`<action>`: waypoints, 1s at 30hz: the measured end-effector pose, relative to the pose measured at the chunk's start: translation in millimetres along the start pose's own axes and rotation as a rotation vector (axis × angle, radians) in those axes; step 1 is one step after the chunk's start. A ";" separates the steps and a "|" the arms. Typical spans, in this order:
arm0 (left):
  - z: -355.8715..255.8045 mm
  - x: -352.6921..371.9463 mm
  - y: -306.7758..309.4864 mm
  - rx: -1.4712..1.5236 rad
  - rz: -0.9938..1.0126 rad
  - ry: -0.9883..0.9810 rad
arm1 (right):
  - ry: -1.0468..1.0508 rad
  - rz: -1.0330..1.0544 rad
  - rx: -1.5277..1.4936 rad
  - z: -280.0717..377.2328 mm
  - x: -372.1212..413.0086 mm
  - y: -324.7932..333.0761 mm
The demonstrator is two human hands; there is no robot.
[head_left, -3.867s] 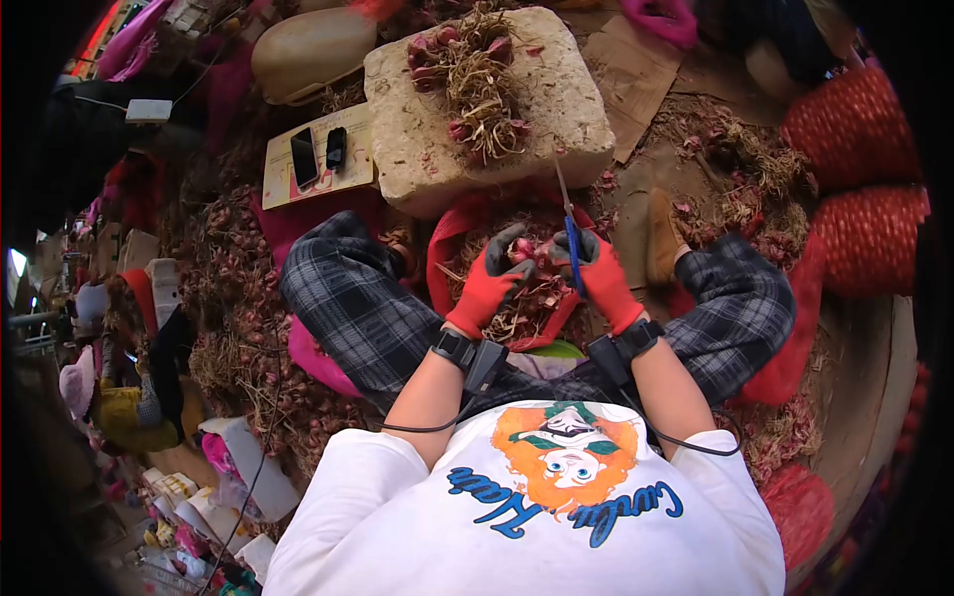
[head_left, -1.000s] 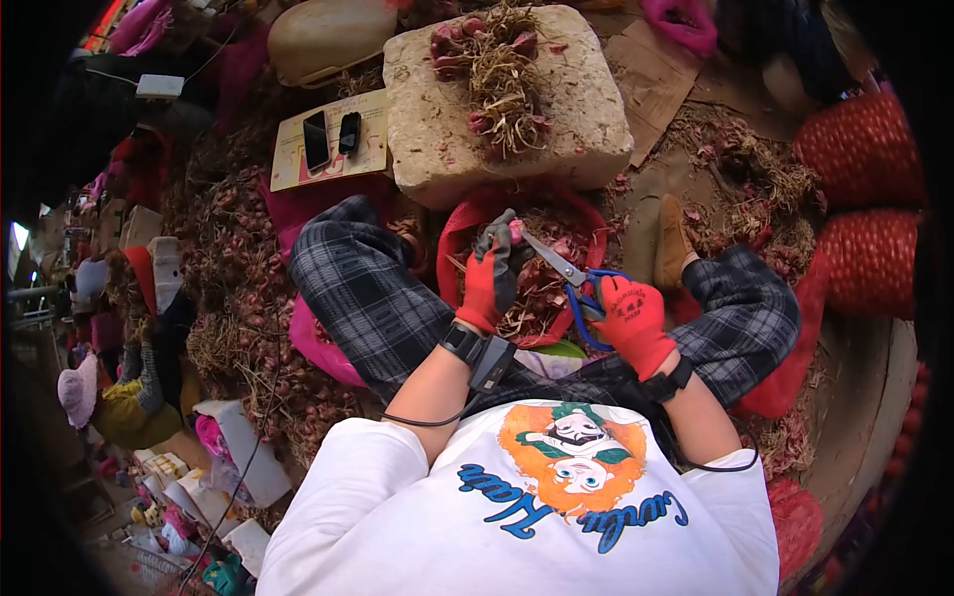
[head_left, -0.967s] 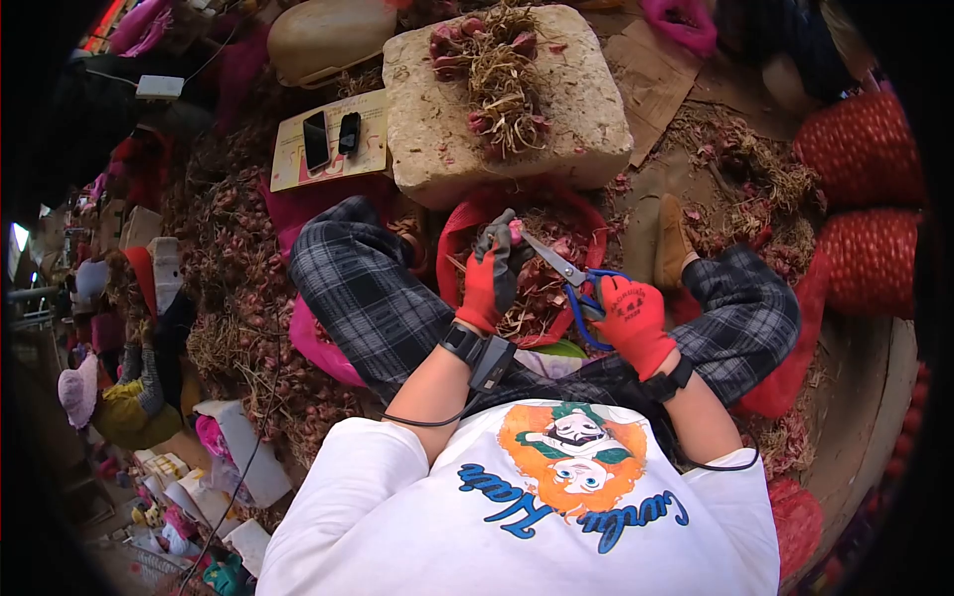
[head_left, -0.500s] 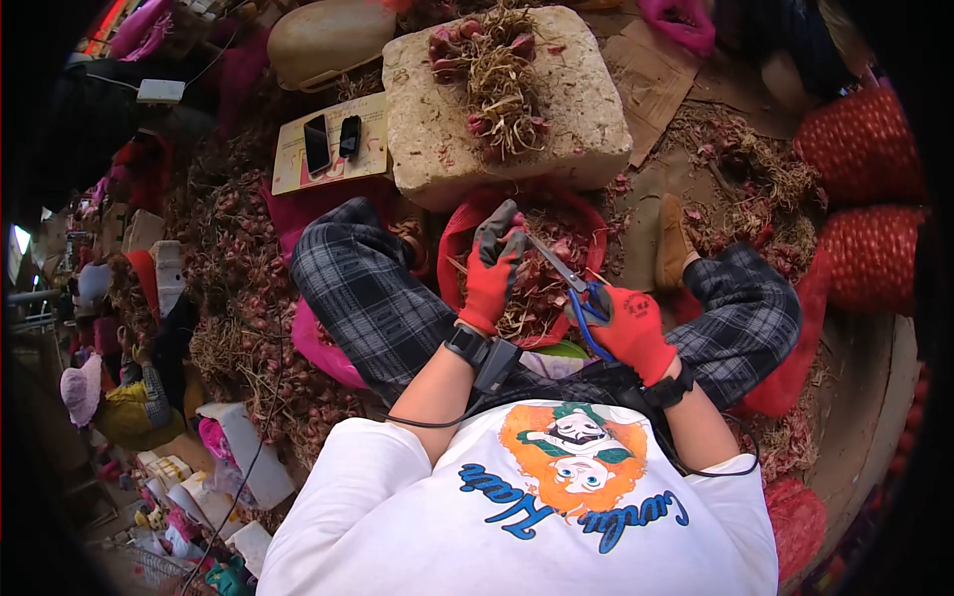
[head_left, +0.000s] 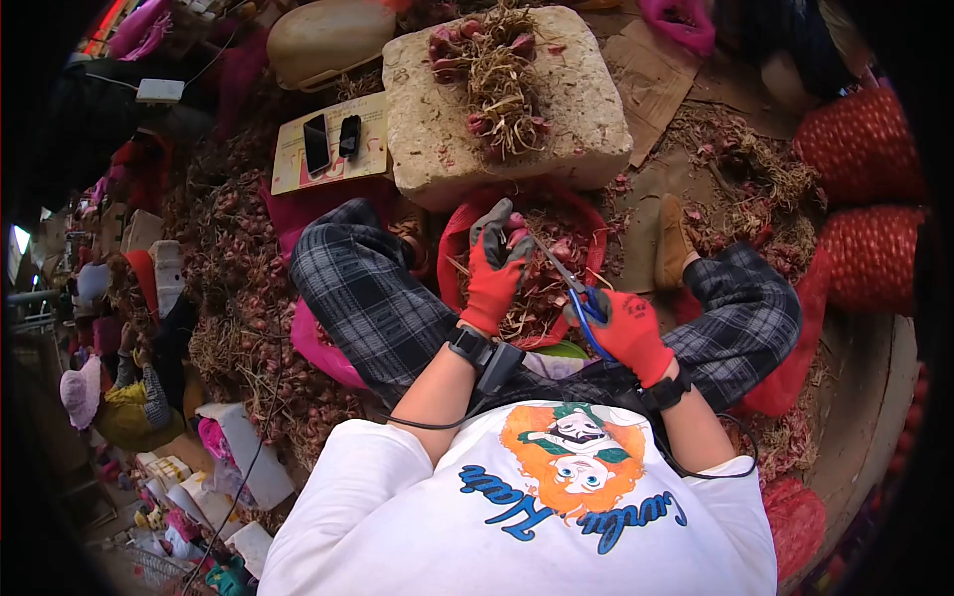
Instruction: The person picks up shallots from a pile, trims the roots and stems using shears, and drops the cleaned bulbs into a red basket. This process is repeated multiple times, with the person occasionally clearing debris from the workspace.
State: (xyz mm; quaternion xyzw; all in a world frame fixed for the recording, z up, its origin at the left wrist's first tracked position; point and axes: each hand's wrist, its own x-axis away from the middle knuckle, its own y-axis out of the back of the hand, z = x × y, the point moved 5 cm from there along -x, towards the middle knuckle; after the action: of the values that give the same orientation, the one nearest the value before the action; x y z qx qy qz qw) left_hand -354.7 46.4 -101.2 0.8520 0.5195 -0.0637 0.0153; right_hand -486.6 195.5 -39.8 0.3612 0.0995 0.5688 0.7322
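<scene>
My left hand (head_left: 495, 260), in a red and grey glove, is closed on a small reddish-purple onion (head_left: 517, 230) at its fingertips. Blue-handled scissors (head_left: 586, 303) are in my right hand (head_left: 628, 330), which wears a similar glove. Their blades point up and left toward the onion. Both hands are over a red mesh bag (head_left: 603, 238) that lies between my legs with onions and dry stalks inside. Beyond it a pale block (head_left: 596, 119) bears a bundle of onions with dry stems (head_left: 502, 84).
A board (head_left: 288, 164) with a phone (head_left: 317, 145) and a small black device (head_left: 350, 136) lies left of the block. Heaped onions (head_left: 258, 348) cover the left side. Full red sacks (head_left: 860, 149) stand at right. A person in yellow (head_left: 139, 412) sits at far left.
The fingers of my left hand have shifted, and more of the onion shows between them and the blades. My right hand with the scissors has barely moved.
</scene>
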 end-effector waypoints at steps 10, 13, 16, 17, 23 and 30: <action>-18.7 0.5 -5.2 -0.477 0.026 -0.249 | -0.008 0.014 0.028 -0.9 3.0 1.2; -22.1 2.5 -7.8 -0.502 0.036 -0.232 | -0.028 0.030 -0.037 1.3 4.3 3.0; -26.7 3.0 -9.5 -0.527 0.045 -0.241 | -0.035 0.064 0.038 1.7 2.1 2.8; -26.3 3.0 -9.2 -0.543 0.051 -0.249 | -0.024 0.039 0.057 0.5 1.7 2.0; -15.1 -0.6 -3.0 -0.370 0.102 -0.158 | -0.074 0.090 -0.085 -1.5 -1.0 -2.9; 21.1 1.1 6.1 0.433 0.023 0.322 | -0.023 0.015 -0.250 -17.6 -3.4 -25.9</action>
State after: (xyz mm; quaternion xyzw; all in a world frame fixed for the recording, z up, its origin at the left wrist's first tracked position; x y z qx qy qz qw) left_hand -350.7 42.7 -122.5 0.8404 0.4797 -0.0371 -0.2493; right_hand -477.8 197.4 -70.0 0.2742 0.0164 0.5782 0.7683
